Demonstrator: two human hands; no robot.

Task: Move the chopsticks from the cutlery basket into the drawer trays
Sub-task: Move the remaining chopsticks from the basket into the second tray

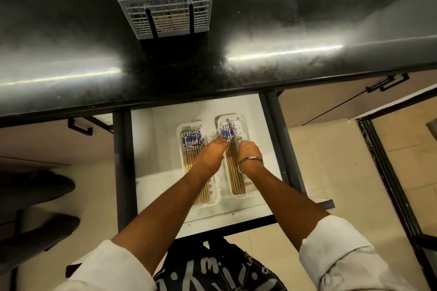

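Observation:
An open white drawer [156, 149] holds two clear trays side by side. The left tray [181, 130] carries several wooden chopsticks [192, 140] with blue-and-white patterned tops. The right tray [244, 123] holds a similar row of chopsticks [227, 130]. My left hand [211, 152] reaches across, its fingertips on the patterned tops in the right tray. My right hand [248, 152], with a metal bangle at the wrist, is closed around chopsticks over the right tray. The grey cutlery basket [165, 7] stands on the dark counter at the back; a few brownish items show through its front mesh.
The glossy black counter [307, 30] overhangs the drawer's back. Dark drawer rails [279, 139] run along both sides. Cabinet fronts with black handles [80, 126] flank the drawer. A cabinet door [390, 172] stands open at right. A patterned dark garment [212, 269] is below the drawer front.

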